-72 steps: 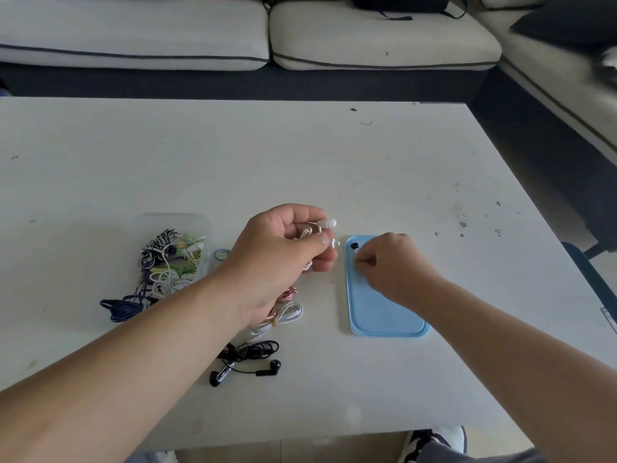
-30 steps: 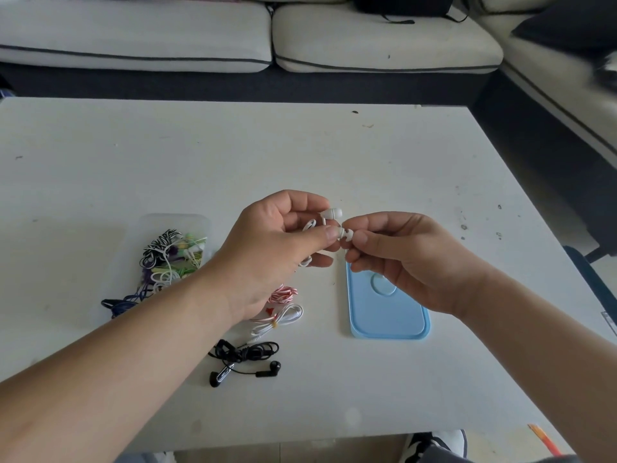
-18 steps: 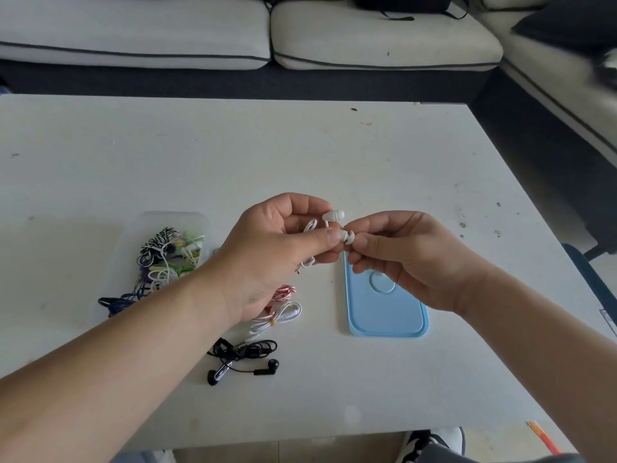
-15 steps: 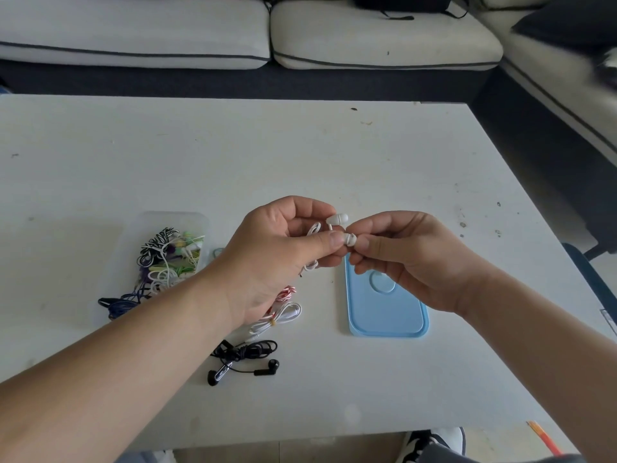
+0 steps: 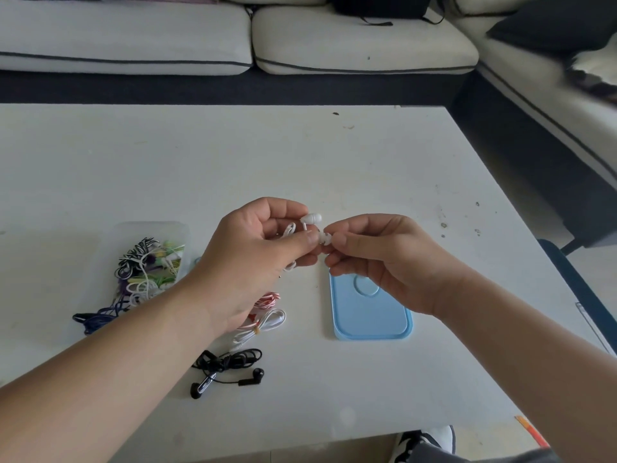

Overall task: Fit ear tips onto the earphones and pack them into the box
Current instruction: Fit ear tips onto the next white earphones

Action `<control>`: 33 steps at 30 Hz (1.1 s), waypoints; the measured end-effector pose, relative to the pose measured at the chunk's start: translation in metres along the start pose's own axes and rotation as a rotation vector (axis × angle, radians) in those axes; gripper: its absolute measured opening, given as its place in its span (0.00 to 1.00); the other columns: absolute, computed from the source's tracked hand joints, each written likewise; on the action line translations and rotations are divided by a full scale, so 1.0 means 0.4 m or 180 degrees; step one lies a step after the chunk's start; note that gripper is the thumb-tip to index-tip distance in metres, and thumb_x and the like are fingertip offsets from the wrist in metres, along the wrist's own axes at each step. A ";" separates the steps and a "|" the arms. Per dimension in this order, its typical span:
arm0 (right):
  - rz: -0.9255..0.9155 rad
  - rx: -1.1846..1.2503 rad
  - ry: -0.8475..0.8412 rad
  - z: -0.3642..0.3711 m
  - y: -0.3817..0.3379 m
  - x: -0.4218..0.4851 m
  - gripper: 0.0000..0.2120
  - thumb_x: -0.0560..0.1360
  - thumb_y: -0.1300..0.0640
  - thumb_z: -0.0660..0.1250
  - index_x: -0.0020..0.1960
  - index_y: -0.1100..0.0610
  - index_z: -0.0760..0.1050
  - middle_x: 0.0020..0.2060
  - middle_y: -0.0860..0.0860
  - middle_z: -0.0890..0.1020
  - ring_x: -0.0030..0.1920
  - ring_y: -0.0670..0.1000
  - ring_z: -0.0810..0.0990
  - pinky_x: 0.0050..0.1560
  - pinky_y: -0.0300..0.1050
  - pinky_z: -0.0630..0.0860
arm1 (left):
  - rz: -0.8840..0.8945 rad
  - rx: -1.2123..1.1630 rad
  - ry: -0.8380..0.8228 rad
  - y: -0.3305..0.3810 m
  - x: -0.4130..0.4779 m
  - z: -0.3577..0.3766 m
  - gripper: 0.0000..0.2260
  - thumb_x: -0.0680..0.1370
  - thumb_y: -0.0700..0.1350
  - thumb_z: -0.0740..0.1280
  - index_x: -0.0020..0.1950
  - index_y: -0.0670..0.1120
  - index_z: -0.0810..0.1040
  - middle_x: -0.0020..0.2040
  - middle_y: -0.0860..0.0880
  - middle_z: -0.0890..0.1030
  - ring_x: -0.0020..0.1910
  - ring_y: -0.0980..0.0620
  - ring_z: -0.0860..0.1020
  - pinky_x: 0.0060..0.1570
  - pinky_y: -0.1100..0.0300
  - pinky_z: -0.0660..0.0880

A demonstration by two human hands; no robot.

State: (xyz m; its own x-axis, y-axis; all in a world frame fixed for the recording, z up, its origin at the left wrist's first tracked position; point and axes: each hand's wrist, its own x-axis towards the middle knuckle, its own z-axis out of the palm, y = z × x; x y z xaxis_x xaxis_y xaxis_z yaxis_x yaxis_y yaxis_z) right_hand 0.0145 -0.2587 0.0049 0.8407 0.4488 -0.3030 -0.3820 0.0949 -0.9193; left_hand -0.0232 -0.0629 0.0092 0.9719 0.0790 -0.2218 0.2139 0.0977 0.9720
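Step in hand: fitting a tip.

- Left hand (image 5: 253, 259) is curled round the white earphones (image 5: 312, 218). One bud pokes up free above the thumb; the other is pinched between thumb and forefinger.
- Right hand (image 5: 384, 262) pinches a small white ear tip (image 5: 324, 238) against that pinched bud.
- Both hands are raised above the table (image 5: 233, 155), over the far end of the blue lid (image 5: 370, 312).
- Tip seated or not: too small to tell.
- Clear box (image 5: 150, 230) sits to the left, holding coiled cables.
- Black earphones (image 5: 227, 365) lie loose nearer the front edge.

Next move, as I judge it: press and twist the tip home on the nozzle, check the free bud, then coil the cord for the box.
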 end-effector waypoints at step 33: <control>-0.0157 -0.1783 0.0054 0.385 0.074 0.165 0.04 0.78 0.59 0.71 0.46 0.55 0.85 0.39 0.53 0.88 0.42 0.56 0.88 0.47 0.53 0.86 | 0.0368 0.2616 0.1233 -0.045 0.029 -0.436 0.07 0.75 0.44 0.75 0.51 0.53 0.82 0.44 0.57 0.83 0.43 0.59 0.80 0.43 0.63 0.75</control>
State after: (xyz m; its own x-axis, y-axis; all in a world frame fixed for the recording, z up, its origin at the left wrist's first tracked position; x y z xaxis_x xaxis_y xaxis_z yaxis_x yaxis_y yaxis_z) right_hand -0.0004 -0.0895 -0.0035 0.8602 0.4410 -0.2561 -0.0838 -0.3731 -0.9240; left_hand -0.0328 0.1095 -0.0245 0.9224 0.3861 0.0137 0.2643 -0.6565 0.7066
